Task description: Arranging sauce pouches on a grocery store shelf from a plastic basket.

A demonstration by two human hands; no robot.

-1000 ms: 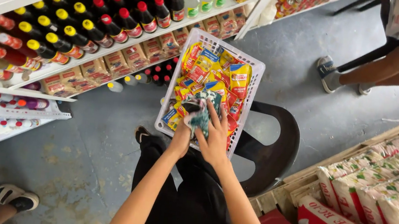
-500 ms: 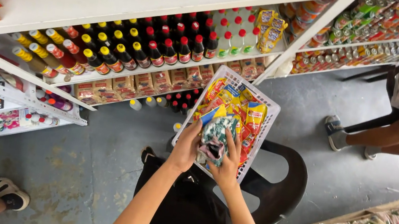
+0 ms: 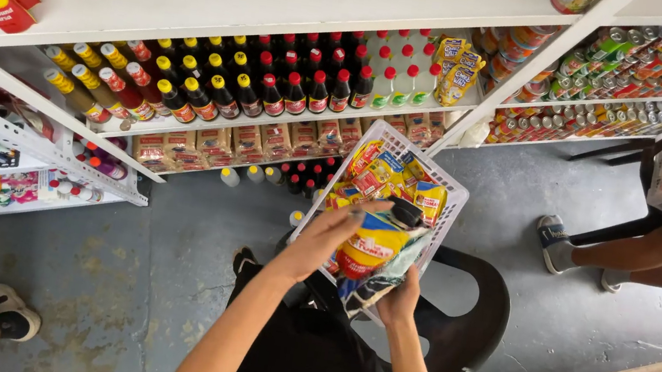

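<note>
1. Head view: a yellow pouch with a black cap [image 3: 374, 248] is held just above a white basket [image 3: 449, 196], itself already crowded with bright packets.
2. By the look of it, the pouch is lifted out of the basket and not yet on any shelf.
3. Left hand [image 3: 329, 242] lies across the pouch's left side, fingers curled around it.
4. Right hand [image 3: 399, 295], below the pouch, pinches a crumpled clear wrapper [image 3: 376, 286].
5. Beyond the basket, dark sauce bottles [image 3: 276, 88] line a white shelf [image 3: 210, 122]; a black chair [image 3: 464, 317] sits under the basket.
</note>
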